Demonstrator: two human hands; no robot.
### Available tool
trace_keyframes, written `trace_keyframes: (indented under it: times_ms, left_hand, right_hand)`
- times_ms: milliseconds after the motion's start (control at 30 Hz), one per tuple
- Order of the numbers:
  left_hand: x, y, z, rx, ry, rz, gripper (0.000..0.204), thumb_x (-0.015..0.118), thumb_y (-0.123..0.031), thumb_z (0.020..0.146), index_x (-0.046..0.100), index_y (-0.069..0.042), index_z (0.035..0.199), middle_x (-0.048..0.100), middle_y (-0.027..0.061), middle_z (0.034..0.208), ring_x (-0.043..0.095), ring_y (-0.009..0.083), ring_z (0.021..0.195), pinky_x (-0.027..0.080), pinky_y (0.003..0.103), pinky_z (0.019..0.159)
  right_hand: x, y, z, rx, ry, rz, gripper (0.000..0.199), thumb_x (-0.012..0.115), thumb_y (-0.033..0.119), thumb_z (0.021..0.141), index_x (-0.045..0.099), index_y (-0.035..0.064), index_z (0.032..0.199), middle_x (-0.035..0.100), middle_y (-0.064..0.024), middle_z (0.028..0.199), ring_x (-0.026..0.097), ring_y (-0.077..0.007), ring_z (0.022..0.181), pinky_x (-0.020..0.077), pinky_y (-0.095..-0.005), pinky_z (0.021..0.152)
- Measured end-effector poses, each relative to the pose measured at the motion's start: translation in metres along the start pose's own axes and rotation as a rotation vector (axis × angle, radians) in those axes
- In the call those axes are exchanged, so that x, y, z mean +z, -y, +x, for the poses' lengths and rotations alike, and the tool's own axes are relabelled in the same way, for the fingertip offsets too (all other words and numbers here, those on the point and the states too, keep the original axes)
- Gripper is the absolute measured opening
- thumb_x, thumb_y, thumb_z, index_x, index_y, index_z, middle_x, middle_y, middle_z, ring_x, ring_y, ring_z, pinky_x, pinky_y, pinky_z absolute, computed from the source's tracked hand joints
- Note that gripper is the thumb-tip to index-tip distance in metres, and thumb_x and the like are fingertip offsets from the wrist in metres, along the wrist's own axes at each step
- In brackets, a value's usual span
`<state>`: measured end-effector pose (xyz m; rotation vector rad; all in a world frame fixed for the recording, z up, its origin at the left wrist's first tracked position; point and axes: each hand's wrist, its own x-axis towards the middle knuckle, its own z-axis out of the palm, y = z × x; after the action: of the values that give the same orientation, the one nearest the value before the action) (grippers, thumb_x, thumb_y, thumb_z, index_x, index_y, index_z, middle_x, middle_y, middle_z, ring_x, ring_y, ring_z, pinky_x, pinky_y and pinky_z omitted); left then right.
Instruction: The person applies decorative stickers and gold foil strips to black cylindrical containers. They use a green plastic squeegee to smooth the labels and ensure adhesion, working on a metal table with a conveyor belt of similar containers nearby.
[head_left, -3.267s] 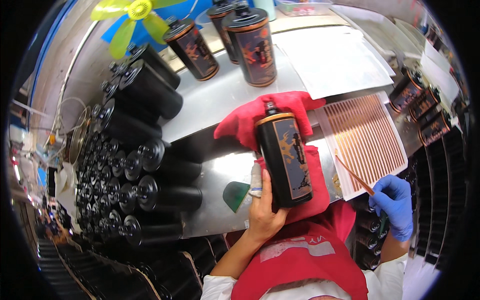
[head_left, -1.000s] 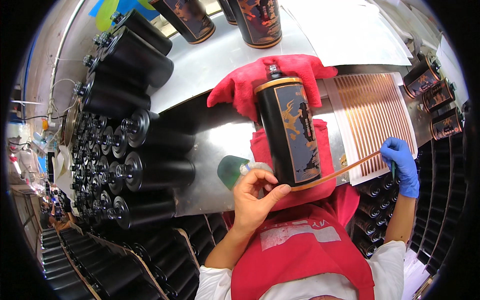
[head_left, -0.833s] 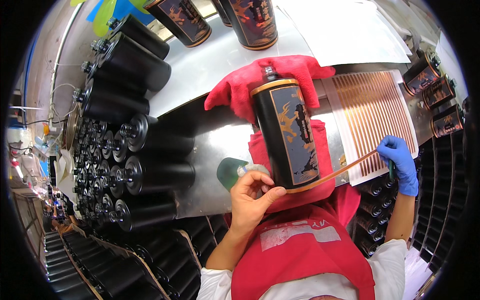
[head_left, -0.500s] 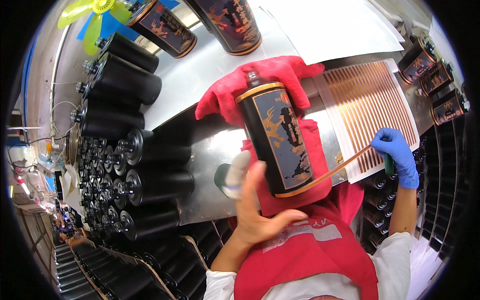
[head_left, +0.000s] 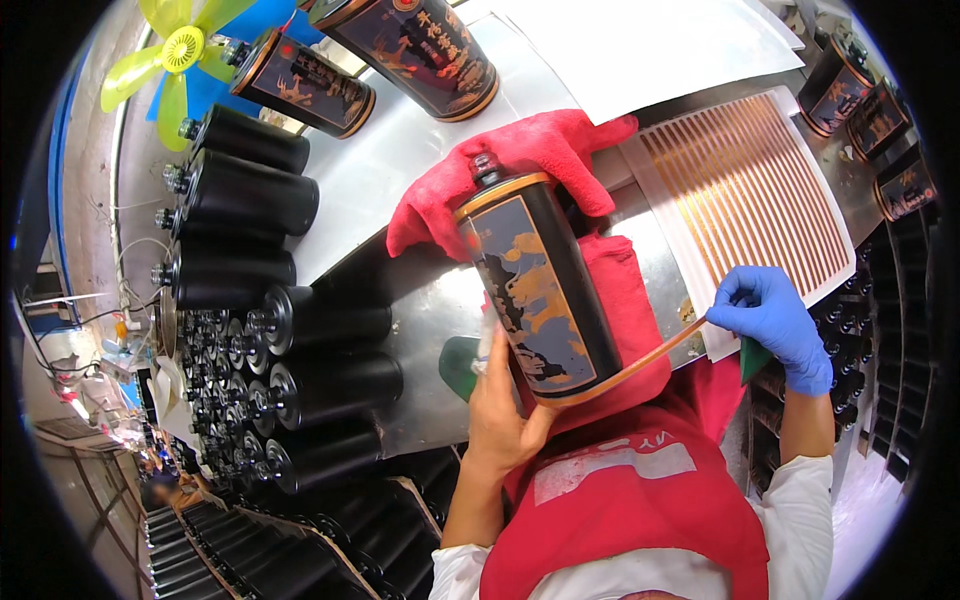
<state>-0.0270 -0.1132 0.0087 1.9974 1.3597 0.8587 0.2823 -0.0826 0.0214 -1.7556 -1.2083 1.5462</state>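
A black bottle [head_left: 540, 290] with a grey and gold decorated panel lies tilted on red cloths [head_left: 630, 300], its neck pointing away from me. My bare left hand [head_left: 505, 415] grips its lower left side, thumb near the base; a whitish covering shows at the fingers. A copper-coloured strip [head_left: 650, 358] runs from the bottle's base edge to my right hand [head_left: 768, 325]. That hand, in a blue glove, pinches the strip's free end. Another copper band circles the bottle's shoulder. Beside the right hand is a sheet of parallel copper strips [head_left: 745, 190].
Plain black bottles [head_left: 330, 390] are stacked at the left. Decorated bottles [head_left: 410, 60] stand at the back, with more [head_left: 835, 90] at far right. White sheets [head_left: 640, 50] cover the table's far side. A yellow-green fan [head_left: 180, 50] is at upper left.
The bottle has turned about its length, moving its panel leftward. My left hand has closed on its lower side. My right hand has shifted slightly left and nearer, still pinching the strip.
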Motion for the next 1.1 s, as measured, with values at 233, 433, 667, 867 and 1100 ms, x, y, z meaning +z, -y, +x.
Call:
trace_keyframes:
  times_ms: [233,433,667,867,1100]
  left_hand:
    - [0.005,-0.047,0.026,0.223,-0.039,0.487,0.074,0.080,-0.016,0.065,0.051,-0.005,0.131,0.043,0.0318,0.133,0.033,0.0415,0.134,0.011,0.049,0.112]
    - [0.007,-0.035,0.020,0.186,-0.052,0.670,0.061,0.072,-0.029,0.074,0.055,-0.001,0.125,0.049,0.0305,0.129,0.036,0.0457,0.130,-0.023,0.050,0.105]
    - [0.008,0.020,-0.009,0.180,-0.208,0.423,0.099,0.065,-0.059,0.076,0.035,0.019,0.130,0.052,0.0310,0.124,0.046,0.0463,0.122,0.011,0.056,0.110]
    - [0.006,-0.009,0.007,0.210,-0.222,0.314,0.101,0.080,-0.052,0.063,0.040,0.012,0.131,0.047,0.0244,0.131,0.041,0.0396,0.127,0.003,0.057,0.111]
    - [0.002,-0.016,0.018,0.172,-0.054,0.366,0.088,0.081,-0.037,0.066,0.044,0.006,0.132,0.051,0.0233,0.129,0.037,0.0434,0.131,-0.006,0.054,0.111]
  right_hand:
    - [0.006,-0.005,0.005,-0.013,0.009,0.019,0.014,0.074,0.011,0.074,0.063,0.0035,0.075,0.057,0.0047,0.068,0.048,-0.0007,0.061,0.0404,-0.0170,0.055]
    - [0.018,0.002,0.002,0.023,0.096,0.086,0.013,0.073,0.011,0.076,0.064,0.0020,0.076,0.060,0.0026,0.067,0.053,-0.0019,0.059,0.0431,-0.0176,0.054]
    - [0.048,0.016,-0.011,-0.140,0.233,0.099,0.013,0.074,0.013,0.077,0.065,0.0029,0.077,0.059,0.0036,0.067,0.052,-0.0017,0.059,0.0419,-0.0176,0.053]
    - [0.050,0.025,-0.015,-0.045,0.213,0.158,0.011,0.073,0.010,0.078,0.065,0.0020,0.077,0.059,0.0027,0.066,0.052,-0.0017,0.059,0.0424,-0.0180,0.053]
    - [0.045,0.027,-0.026,-0.055,0.242,0.155,0.011,0.073,0.010,0.077,0.065,0.0013,0.078,0.057,0.0036,0.066,0.048,-0.0007,0.058,0.0384,-0.0169,0.052]
